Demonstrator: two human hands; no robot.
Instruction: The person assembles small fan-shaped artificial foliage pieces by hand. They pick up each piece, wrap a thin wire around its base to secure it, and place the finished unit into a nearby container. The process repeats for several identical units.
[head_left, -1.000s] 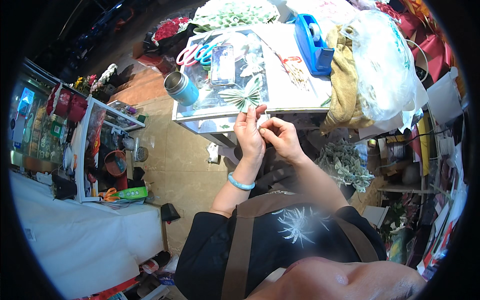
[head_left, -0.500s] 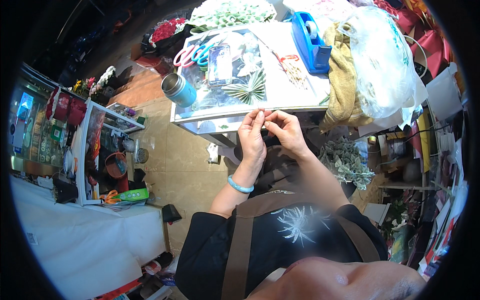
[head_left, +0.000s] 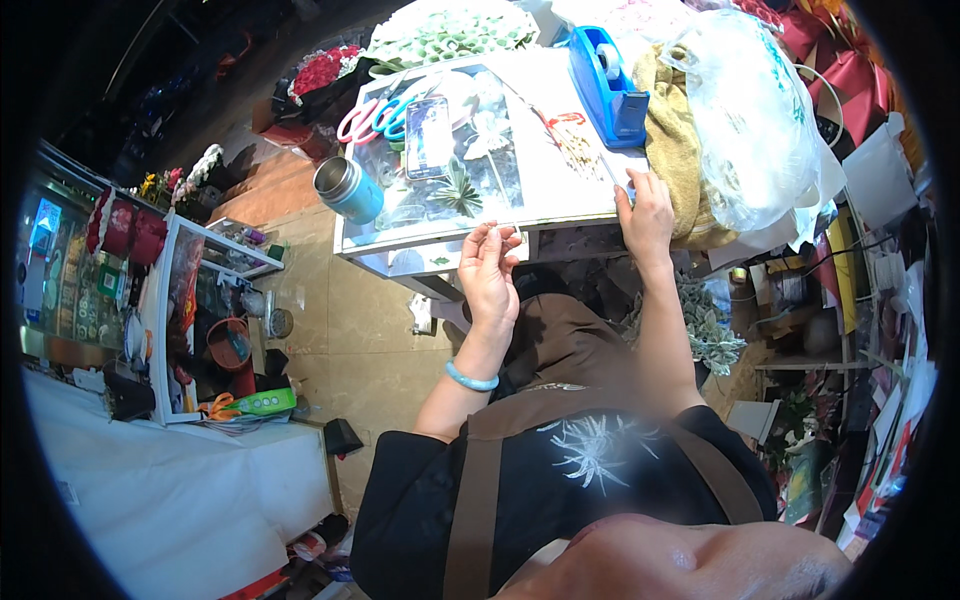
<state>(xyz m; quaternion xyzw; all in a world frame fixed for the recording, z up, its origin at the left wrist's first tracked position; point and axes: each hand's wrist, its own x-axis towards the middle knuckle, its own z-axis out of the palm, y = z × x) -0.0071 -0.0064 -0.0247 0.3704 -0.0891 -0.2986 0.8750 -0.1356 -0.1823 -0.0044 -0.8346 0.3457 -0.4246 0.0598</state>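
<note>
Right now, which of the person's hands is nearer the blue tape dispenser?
The right hand. It rests on the table edge just below the blue tape dispenser. The left hand is raised lower and further left, pinching something small.

Hands split; right hand (head_left: 645, 212) now on table (head_left: 560, 190).
</note>
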